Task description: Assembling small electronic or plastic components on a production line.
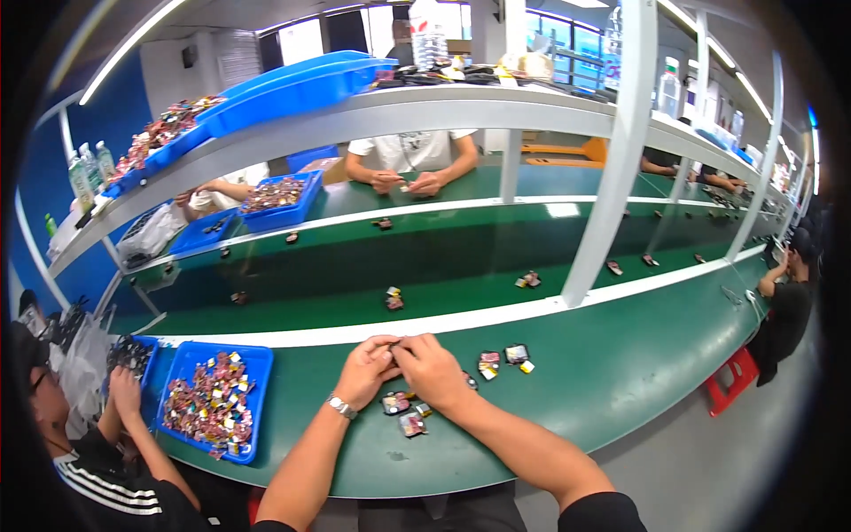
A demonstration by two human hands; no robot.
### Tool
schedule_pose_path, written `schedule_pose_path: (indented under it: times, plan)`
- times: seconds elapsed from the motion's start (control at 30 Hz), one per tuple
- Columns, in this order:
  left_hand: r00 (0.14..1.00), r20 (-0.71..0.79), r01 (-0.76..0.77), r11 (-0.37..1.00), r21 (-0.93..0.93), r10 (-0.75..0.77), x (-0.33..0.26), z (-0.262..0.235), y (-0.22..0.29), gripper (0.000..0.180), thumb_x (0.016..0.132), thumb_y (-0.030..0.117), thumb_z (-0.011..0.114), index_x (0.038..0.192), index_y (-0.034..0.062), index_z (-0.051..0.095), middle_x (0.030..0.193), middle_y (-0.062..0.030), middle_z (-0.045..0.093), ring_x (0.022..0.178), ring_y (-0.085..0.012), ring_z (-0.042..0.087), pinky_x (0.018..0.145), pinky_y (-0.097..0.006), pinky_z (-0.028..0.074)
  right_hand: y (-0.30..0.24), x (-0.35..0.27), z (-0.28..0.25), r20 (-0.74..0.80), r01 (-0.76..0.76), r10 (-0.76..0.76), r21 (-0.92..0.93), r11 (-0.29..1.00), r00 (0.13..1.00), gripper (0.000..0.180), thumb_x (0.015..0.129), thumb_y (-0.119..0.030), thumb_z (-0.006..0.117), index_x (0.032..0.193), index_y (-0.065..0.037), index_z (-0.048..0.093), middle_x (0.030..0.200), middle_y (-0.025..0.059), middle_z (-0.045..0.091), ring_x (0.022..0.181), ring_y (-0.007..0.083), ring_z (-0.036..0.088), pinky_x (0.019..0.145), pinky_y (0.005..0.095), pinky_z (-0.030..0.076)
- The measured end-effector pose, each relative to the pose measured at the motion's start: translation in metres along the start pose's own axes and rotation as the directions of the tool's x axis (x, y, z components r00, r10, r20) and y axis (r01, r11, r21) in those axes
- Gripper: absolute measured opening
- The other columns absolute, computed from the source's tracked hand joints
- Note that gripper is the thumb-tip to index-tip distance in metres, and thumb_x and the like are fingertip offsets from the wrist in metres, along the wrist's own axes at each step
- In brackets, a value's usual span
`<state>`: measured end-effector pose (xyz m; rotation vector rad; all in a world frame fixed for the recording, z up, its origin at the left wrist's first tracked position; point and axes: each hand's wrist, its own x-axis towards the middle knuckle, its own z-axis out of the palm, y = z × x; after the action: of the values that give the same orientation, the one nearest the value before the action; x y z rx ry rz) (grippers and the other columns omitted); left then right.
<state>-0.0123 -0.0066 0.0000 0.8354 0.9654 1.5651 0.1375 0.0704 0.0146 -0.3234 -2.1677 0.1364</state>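
Note:
My left hand (366, 368) and my right hand (432, 370) meet fingertip to fingertip over the green workbench (603, 363), pinching one small part (391, 343) between them. The part is mostly hidden by my fingers. A silver watch sits on my left wrist. Just below my hands lie a few small square parts (403, 412) in dark, pink and yellow. Three more small parts (505, 359) rest on the bench to the right of my right hand.
A blue tray (253, 390) full of several small mixed parts stands at my left. A person at the lower left reaches toward another tray. A green conveyor belt (355, 275) carries scattered parts. People work across it and at the far right. A white post (612, 168) stands right of centre.

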Motion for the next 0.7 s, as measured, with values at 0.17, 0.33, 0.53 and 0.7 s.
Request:
schedule_pose_path:
  times: [0.17, 0.33, 0.53, 0.7]
  plan:
    - [1.000, -0.006, 0.002, 1.000, 0.021, -0.002, 0.003, 0.004, -0.001, 0.025, 0.098, 0.004, 0.047, 0.123, -0.0007, 0.048, 0.117, -0.0115, 0.062, 0.106, -0.0190, 0.062, 0.093, -0.035, 0.054, 0.003, -0.001, 0.000, 0.028, -0.022, 0.023, -0.030, 0.999, 0.999, 0.026, 0.069, -0.003, 0.065, 0.095, -0.003, 0.065, 0.095, 0.0058, 0.059, 0.091, 0.0239, 0.058, 0.075, 0.0343, 0.052]
    - [0.998, -0.057, -0.001, 1.000, -0.003, 0.001, 0.005, 0.005, -0.002, 0.025, 0.099, 0.004, 0.047, 0.123, -0.0008, 0.048, 0.114, -0.0100, 0.062, 0.101, -0.0179, 0.063, 0.089, -0.035, 0.055, 0.003, 0.002, 0.001, 0.011, -0.021, 0.022, -0.047, 0.999, 1.000, 0.025, 0.072, -0.005, 0.068, 0.097, -0.002, 0.065, 0.106, 0.0104, 0.059, 0.096, 0.0266, 0.058, 0.079, 0.0348, 0.053]
    - [1.000, -0.031, 0.000, 0.999, -0.041, -0.002, 0.002, -0.001, 0.002, 0.039, 0.096, 0.012, 0.054, 0.132, 0.0021, 0.042, 0.124, -0.0146, 0.058, 0.105, -0.0240, 0.062, 0.091, -0.042, 0.052, 0.008, 0.007, 0.009, 0.153, -0.117, 0.107, 0.053, 0.992, 0.982, 0.026, 0.079, -0.011, 0.063, 0.103, 0.001, 0.062, 0.120, 0.0146, 0.056, 0.101, 0.0306, 0.058, 0.084, 0.0396, 0.053]
    - [1.000, -0.001, -0.006, 0.997, -0.072, 0.006, 0.005, 0.004, 0.006, 0.051, 0.096, 0.014, 0.053, 0.141, 0.0009, 0.034, 0.148, -0.0211, 0.037, 0.131, -0.0351, 0.045, 0.102, -0.049, 0.046, 0.123, 0.038, -0.002, 0.068, -0.341, 0.353, -0.141, 0.929, 0.933, 0.019, 0.075, -0.013, 0.068, 0.091, -0.002, 0.069, 0.109, 0.0168, 0.065, 0.099, 0.0338, 0.062, 0.085, 0.0403, 0.053]
